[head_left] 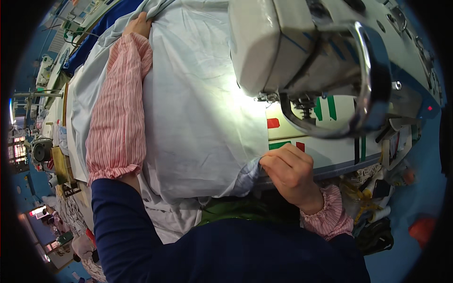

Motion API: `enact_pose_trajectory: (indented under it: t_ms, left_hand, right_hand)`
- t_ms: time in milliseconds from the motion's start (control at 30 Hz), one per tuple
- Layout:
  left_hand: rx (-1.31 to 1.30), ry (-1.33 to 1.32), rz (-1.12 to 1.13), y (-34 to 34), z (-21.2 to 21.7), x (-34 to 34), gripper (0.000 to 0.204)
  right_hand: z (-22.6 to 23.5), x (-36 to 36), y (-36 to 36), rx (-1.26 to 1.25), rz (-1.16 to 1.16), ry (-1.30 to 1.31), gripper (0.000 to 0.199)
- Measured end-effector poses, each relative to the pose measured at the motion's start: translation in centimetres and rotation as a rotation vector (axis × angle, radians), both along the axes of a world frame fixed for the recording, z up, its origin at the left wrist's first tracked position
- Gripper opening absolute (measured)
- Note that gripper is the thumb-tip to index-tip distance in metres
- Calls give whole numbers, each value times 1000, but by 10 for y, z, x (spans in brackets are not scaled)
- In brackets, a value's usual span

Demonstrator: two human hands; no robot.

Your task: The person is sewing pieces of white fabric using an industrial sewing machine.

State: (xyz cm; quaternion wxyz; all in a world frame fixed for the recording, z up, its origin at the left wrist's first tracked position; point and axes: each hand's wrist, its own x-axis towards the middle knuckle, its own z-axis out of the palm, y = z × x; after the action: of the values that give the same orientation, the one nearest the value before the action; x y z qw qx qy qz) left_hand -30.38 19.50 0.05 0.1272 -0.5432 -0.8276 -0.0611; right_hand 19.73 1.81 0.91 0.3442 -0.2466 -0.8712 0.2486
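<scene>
A large piece of pale blue-grey fabric [193, 118] lies spread over the sewing table, its right edge running beside the lit needle area of a sewing machine [257, 47]. My left hand [138, 24] reaches to the far side, fingers closed on the gathered cloth there. Close to the table's front edge, my right hand [290, 170] pinches the near right corner of the fabric between thumb and fingers, where the cloth is bunched up. Both forearms wear pink striped sleeve covers. The needle itself is hidden by the machine head.
A shiny curved metal handle [370, 80] stands out from the machine head on the right. Green and red tape strips [273, 123] mark the white table top. A yellow ribbon and a thread cone [380, 214] sit at lower right. Other workstations line the left.
</scene>
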Motion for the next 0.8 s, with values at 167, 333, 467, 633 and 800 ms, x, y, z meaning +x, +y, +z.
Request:
enact_pose_trajectory:
  t_ms: [167,333,467,633,800]
  left_hand:
    - [-8,-21,-12,47,-7,-33,33]
    - [23,-20,2,55,9,-13,32]
    - [-12,481,-44,22,24,33,30]
    - [163,85,-309,-17,51,61,29]
    - [437,-228,-756,-184,79,146,28]
  right_hand:
    - [11,-6,27,-46,19,-138,22]
    - [6,-14,41,-15,-65,-270,22]
    - [0,-20,31,-111,-131,-85,17]
    - [8,-34,8,-171,-194,83,14]
    - [-9,-8,-61,-221,-304,190,14]
